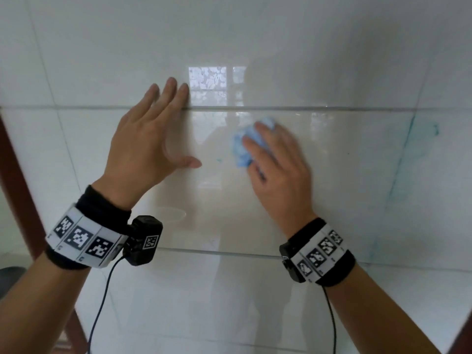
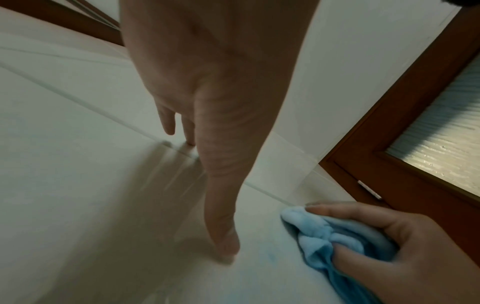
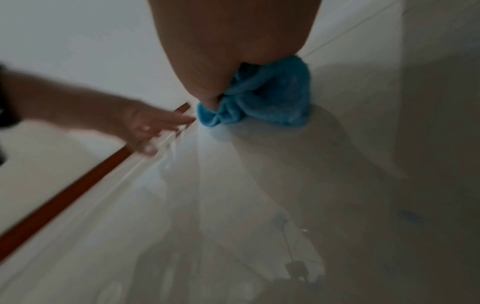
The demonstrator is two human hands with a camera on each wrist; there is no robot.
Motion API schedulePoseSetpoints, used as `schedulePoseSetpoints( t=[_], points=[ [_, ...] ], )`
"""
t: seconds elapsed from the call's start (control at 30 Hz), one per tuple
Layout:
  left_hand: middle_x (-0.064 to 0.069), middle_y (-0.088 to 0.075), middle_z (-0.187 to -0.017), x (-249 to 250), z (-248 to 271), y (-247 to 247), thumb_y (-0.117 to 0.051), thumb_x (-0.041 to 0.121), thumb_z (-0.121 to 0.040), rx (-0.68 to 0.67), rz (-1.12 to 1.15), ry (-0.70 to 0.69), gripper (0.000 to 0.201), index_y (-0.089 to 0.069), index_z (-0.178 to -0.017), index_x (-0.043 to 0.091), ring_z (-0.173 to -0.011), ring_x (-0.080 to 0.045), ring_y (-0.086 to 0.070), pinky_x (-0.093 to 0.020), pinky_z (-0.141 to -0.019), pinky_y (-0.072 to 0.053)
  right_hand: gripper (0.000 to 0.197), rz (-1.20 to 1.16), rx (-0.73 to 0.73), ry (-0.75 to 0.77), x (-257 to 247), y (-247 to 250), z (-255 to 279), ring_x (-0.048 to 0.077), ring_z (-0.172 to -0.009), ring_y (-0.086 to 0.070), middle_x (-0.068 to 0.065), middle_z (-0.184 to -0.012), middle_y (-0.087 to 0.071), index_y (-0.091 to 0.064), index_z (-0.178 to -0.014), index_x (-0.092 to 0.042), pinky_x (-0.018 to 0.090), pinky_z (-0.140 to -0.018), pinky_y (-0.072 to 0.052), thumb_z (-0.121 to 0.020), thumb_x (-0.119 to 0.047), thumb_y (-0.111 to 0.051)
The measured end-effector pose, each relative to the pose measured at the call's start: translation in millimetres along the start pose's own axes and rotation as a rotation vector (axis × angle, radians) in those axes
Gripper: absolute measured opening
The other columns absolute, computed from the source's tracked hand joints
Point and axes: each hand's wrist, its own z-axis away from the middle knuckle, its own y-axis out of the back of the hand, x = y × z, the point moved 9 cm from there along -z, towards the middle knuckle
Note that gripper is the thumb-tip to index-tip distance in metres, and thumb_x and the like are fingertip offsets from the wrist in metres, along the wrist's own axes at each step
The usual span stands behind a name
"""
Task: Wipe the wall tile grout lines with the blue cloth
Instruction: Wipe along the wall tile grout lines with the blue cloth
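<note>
The crumpled light-blue microfibre cloth (image 1: 242, 145) sat bunched on the glossy white wall tile (image 1: 344, 175), at 3 o'clock from the flat, released left hand (image 1: 148, 144). The right hand (image 1: 278, 169) clutched it, fingers (image 1: 264, 130) curled over. Judged soft, light, easily gripped anywhere.

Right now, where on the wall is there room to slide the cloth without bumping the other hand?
Free: the tile right of the blue cloth, out to the teal-stained grout line, and the tile below both wrists. Crowded: the gap between the left hand and the right hand.
</note>
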Motion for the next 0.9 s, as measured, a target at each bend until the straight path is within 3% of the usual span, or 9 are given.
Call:
schedulePoseSetpoints(
  t=[0.2,0.33,0.43,0.53,0.6,0.67,0.77,0.83,0.9],
  points=[
    [0.006,-0.021,-0.173,-17,-1,2,-0.101,0.047,-0.047,-0.042,-0.095,-0.139,0.147,-0.019,-0.167,0.027,-0.159,-0.026,-0.023,-0.05,-0.124,-0.032,0.032,0.041,0.152,-0.25,-1,-5,-2,0.04,-0.126,-0.06,0.014,-0.134,-0.067,-0.077,-0.116,-0.005,0.028,-0.114,-0.042,-0.088,0.008,-0.069],
    [0.003,-0.024,-0.172,-20,-2,2,-0.101,0.046,-0.044,-0.02,-0.095,-0.212,0.147,-0.024,-0.166,0.023,-0.156,-0.031,-0.027,-0.049,-0.122,-0.034,0.022,0.055,-0.05,0.021,-67,-47,29,0.042,-0.13,-0.058,0.017,-0.135,-0.066,-0.075,-0.118,-0.003,0.045,-0.109,-0.049,-0.098,0.0,-0.066],
    [0.003,-0.023,-0.173,-23,-2,2,-0.099,0.049,-0.044,0.001,-0.08,-0.239,0.147,-0.024,-0.166,0.023,-0.156,-0.032,-0.027,-0.048,-0.123,-0.032,0.023,0.124,-0.187,0.139,-76,-58,34,0.04,-0.128,-0.061,0.016,-0.137,-0.065,-0.074,-0.121,-0.006,0.048,-0.102,-0.053,-0.101,-0.003,-0.066],
    [0.001,-0.022,-0.173,-24,-1,-1,-0.099,0.05,-0.042,0.02,-0.054,-0.253,0.148,-0.025,-0.166,0.021,-0.157,-0.034,-0.026,-0.05,-0.125,-0.028,0.033,0.154,-0.07,-0.131,-28,-33,-13,0.032,-0.123,-0.057,0.014,-0.133,-0.067,-0.076,-0.122,-0.01,0.034,-0.106,-0.042,-0.09,-0.002,-0.072],
    [-0.001,-0.016,-0.174,-25,0,0,-0.098,0.051,-0.044,0.035,-0.038,-0.213,0.148,-0.021,-0.167,0.021,-0.159,-0.036,-0.018,-0.049,-0.129,-0.016,0.031,0.21,0.094,-0.264,-1,-4,-47,0.032,-0.117,-0.059,0.009,-0.13,-0.069,-0.078,-0.117,-0.015,0.025,-0.1,-0.042,-0.087,-0.009,-0.072],
    [-0.004,-0.004,-0.176,-28,0,-1,-0.097,0.053,-0.049,0.027,-0.029,-0.145,0.151,-0.011,-0.168,0.02,-0.161,-0.035,-0.003,-0.045,-0.129,0.0,0.027,0.225,0.161,-0.307,-1,0,-54,0.035,-0.113,-0.061,0.009,-0.125,-0.071,-0.078,-0.112,-0.012,0.025,-0.095,-0.044,-0.087,-0.006,-0.068],
    [-0.004,0.004,-0.176,-33,0,-4,-0.095,0.054,-0.053,0.015,0.007,-0.097,0.152,-0.002,-0.168,0.02,-0.162,-0.033,0.006,-0.043,-0.128,0.004,0.031,0.224,0.076,-0.236,-37,-33,-18,0.035,-0.114,-0.055,0.018,-0.12,-0.071,-0.078,-0.111,-0.005,0.035,-0.098,-0.043,-0.082,0.004,-0.072],
    [-0.003,0.003,-0.176,-33,1,-5,-0.095,0.055,-0.052,0.013,0.019,-0.102,0.152,-0.002,-0.168,0.02,-0.162,-0.032,0.005,-0.045,-0.129,0.0,0.03,0.212,-0.105,-0.061,-76,-62,19,0.035,-0.118,-0.057,0.02,-0.122,-0.071,-0.078,-0.11,-0.002,0.044,-0.102,-0.048,-0.083,0.01,-0.075],
    [-0.003,0.001,-0.176,-33,2,-5,-0.095,0.055,-0.049,0.018,0.02,-0.1,0.153,-0.005,-0.168,0.02,-0.162,-0.032,0.003,-0.046,-0.129,-0.004,0.019,0.219,-0.195,0.131,-98,-69,37,0.04,-0.114,-0.065,0.016,-0.123,-0.072,-0.078,-0.108,-0.005,0.045,-0.094,-0.056,-0.091,0.004,-0.073]
  ],
)
